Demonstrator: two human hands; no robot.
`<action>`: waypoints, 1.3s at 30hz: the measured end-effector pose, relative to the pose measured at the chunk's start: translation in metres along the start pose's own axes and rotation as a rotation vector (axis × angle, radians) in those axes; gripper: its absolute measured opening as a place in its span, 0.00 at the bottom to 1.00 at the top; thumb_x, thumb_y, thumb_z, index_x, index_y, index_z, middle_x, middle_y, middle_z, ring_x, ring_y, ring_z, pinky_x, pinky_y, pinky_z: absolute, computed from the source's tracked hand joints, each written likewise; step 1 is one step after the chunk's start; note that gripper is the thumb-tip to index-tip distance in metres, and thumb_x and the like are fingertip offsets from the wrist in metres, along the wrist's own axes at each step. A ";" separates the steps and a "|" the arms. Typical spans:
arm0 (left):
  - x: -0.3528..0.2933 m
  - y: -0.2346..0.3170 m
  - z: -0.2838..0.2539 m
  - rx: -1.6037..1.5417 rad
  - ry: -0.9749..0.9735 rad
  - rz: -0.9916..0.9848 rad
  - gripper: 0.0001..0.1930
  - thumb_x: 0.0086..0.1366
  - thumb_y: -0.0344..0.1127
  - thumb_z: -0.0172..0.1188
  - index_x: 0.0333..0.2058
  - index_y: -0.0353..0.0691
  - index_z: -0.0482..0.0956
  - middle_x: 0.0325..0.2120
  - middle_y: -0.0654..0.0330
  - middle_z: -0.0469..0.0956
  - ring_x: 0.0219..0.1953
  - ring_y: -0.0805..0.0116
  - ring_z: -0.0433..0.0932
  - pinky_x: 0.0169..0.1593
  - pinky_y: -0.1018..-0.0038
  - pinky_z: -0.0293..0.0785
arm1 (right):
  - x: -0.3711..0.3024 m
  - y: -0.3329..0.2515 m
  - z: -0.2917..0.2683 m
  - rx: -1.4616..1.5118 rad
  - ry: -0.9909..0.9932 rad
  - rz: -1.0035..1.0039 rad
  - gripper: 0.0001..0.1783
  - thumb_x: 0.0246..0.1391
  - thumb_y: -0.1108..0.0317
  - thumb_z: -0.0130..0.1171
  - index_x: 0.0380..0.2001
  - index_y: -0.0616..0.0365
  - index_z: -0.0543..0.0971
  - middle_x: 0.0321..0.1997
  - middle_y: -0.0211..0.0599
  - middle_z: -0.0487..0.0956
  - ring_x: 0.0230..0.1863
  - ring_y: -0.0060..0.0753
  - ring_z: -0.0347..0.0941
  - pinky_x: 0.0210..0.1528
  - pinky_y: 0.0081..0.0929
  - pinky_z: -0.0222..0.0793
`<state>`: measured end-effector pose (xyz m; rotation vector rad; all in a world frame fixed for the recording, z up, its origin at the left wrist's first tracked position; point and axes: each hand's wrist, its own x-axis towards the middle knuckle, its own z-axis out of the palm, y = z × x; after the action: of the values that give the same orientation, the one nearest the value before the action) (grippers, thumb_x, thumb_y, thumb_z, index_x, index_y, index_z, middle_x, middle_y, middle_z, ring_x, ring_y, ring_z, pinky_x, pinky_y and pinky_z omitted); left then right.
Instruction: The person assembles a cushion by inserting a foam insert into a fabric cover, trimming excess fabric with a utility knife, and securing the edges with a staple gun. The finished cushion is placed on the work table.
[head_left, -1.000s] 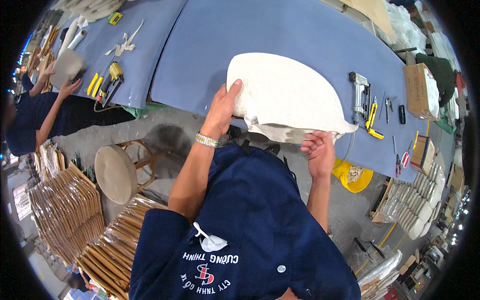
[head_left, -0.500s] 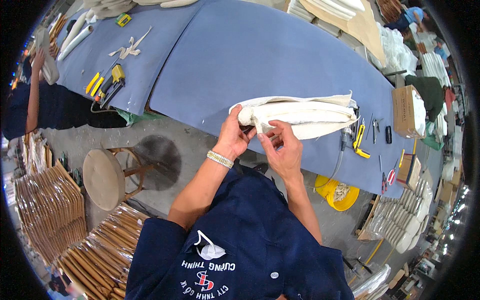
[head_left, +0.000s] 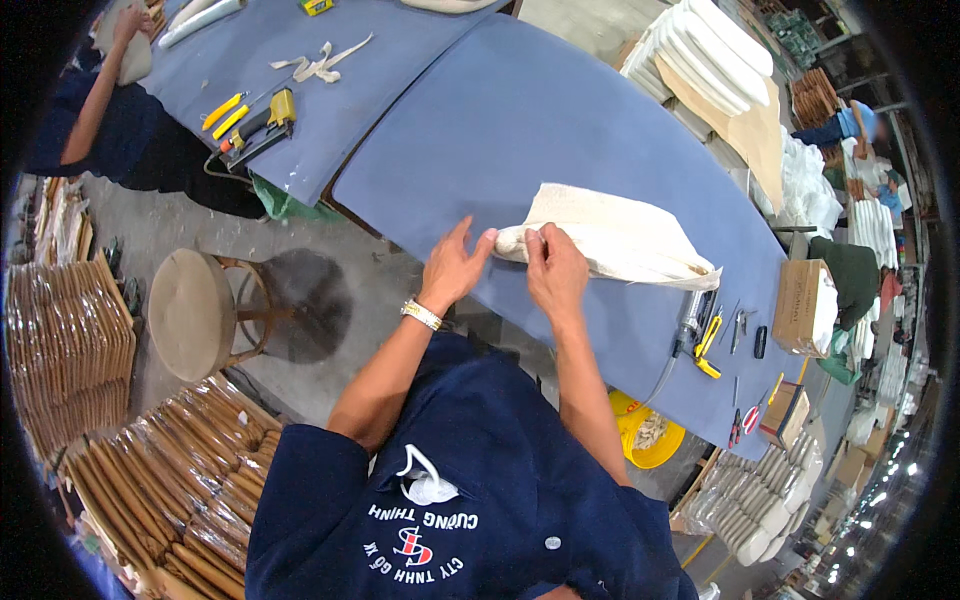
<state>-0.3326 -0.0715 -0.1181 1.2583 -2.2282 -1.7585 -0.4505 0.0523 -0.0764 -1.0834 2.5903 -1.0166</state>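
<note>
A long padded piece wrapped in cream fabric (head_left: pixel 625 235) lies on the blue tabletop, its narrow rounded end toward my left hand. The cloth drapes over the top and hides the white padding. My right hand (head_left: pixel 558 272) pinches the fabric close to that narrow end, thumb and fingers together. With fingers spread, my left hand (head_left: pixel 455 268) has its thumb against the tip of the padded piece. Just past the wide end rests a grey air tool (head_left: pixel 688 325) on a hose, beside a yellow cutter (head_left: pixel 709 340).
Pliers (head_left: pixel 740 328) and red-handled scissors (head_left: pixel 750 418) lie on the table's right side, near a cardboard box (head_left: pixel 803 305). A yellow nail gun (head_left: pixel 268 122) sits on the left table, where another person stands. Below are a round stool (head_left: pixel 190 315) and a yellow bucket (head_left: pixel 640 455).
The cream fabric has been folded over the white padding, which showed before. My left fingers have come off the narrow end and spread. My right hand has turned palm down onto the cloth.
</note>
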 end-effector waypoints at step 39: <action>0.047 0.002 -0.004 -0.275 -0.178 0.544 0.23 0.69 0.36 0.62 0.62 0.43 0.75 0.62 0.51 0.74 0.62 0.57 0.75 0.59 0.68 0.73 | 0.001 0.020 0.051 0.812 0.146 0.211 0.16 0.68 0.62 0.58 0.25 0.56 0.72 0.22 0.23 0.72 0.26 0.13 0.63 0.28 0.19 0.59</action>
<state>-0.3633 -0.1034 -0.1352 0.4020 -2.0419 -1.9004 -0.4432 0.0342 -0.1278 -0.5248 1.9604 -1.8791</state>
